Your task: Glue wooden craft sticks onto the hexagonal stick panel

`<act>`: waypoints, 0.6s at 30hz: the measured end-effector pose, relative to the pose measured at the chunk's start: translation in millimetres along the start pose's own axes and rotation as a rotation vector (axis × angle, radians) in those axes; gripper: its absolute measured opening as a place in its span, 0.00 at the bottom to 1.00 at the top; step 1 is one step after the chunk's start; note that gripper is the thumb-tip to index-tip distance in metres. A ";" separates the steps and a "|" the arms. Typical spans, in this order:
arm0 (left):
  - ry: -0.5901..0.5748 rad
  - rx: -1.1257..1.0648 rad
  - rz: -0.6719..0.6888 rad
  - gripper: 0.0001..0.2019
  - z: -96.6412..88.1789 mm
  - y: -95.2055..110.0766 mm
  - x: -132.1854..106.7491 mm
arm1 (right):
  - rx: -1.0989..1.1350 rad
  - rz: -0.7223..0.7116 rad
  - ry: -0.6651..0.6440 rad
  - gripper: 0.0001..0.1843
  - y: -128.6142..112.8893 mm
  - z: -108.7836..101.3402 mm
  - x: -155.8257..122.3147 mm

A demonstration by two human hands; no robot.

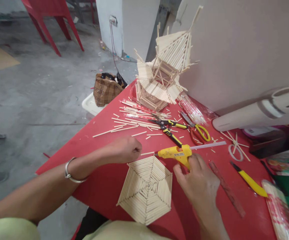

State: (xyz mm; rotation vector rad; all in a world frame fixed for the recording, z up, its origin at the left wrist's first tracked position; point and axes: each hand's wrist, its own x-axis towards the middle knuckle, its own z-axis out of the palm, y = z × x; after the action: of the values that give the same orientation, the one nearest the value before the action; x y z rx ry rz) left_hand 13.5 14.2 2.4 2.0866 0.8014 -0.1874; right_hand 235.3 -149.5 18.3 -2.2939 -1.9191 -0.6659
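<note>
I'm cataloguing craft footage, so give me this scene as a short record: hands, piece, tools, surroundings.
Left hand: closed, seemingly on a thin stick
Right hand: holding a yellow glue gun, nozzle toward that stick
Piece: hexagonal stick panel, flat on the red table
Other tools: black-and-yellow pliers; scissors; yellow-handled tool
Far corner: larger stick structure
Beyond table: plaid bag; red chair

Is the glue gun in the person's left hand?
No, the right hand grips the yellow glue gun, and the left hand is apart from it.
</note>
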 end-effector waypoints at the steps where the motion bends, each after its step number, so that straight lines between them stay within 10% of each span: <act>1: 0.000 0.002 0.002 0.07 -0.5 0.5 0.0 | -0.004 -0.003 0.002 0.12 -0.1 0.4 0.1; 18: 0.012 0.015 -0.001 0.07 -0.7 0.7 -1.8 | -0.001 -0.014 -0.008 0.12 0.1 4.1 -2.4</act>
State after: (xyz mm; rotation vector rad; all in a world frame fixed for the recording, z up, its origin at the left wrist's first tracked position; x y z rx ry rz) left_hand 12.4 13.6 4.0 2.1036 0.8105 -0.1817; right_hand 236.2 -150.4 13.8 -2.2893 -1.9400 -0.6601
